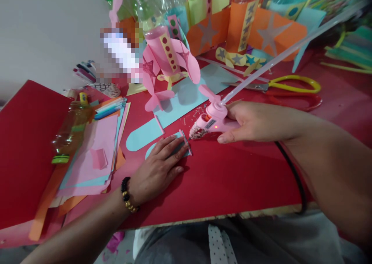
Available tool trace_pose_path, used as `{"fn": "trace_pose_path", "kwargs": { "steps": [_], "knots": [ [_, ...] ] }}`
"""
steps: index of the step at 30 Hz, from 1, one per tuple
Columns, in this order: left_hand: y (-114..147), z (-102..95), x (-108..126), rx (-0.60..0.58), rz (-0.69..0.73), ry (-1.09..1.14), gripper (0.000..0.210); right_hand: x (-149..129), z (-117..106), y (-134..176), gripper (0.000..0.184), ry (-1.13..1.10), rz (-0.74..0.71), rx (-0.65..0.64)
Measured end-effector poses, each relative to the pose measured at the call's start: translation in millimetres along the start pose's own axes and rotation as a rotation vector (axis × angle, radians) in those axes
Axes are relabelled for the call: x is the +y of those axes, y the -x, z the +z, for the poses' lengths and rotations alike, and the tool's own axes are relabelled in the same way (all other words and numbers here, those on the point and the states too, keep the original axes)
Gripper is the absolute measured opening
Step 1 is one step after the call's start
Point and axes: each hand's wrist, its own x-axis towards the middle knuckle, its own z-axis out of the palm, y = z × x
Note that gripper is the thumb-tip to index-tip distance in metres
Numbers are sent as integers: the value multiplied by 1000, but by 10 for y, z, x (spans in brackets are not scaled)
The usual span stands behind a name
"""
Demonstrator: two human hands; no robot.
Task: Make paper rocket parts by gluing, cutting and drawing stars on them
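My left hand [161, 165] lies flat, fingers stretched out, pressing a small light-blue paper piece [149, 151] onto the red table. A thin pink strip [186, 142] runs along that paper's right end, beside my fingertips. My right hand [247, 120] is wrapped round a pink glue gun [216, 113], whose small light glows. Its nozzle points down and left, close to the pink strip; whether it touches cannot be made out. A long, translucent glue stick [267, 66] slants up from its back. Behind my left hand lies a longer light-blue paper strip [142, 137] with another pink strip on it.
Scissors with yellow handles [295, 85] lie behind my right hand. Decorated bottles stand at the back, one wrapped in pink paper [165, 57]. At left are stacked coloured papers [87, 155] and a plastic bottle [71, 124] on its side. A black cord [293, 171] crosses the table's right.
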Motion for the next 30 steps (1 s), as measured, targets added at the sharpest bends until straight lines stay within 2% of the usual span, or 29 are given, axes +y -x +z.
{"fn": "trace_pose_path", "kwargs": {
  "steps": [3,8,13,30],
  "knots": [
    [-2,-6,1,-9,6,-1,53,-19,-14,8,53,-14,-3,-53],
    [-4,-13,4,-6,8,21,54,-41,-31,10,55,14,46,-44],
    [-10,-20,18,-17,3,33,55,-33,-27,14,55,-2,-10,-23],
    [-2,-15,22,-8,-8,12,52,-66,-40,24,56,0,22,-18]
  ]
}}
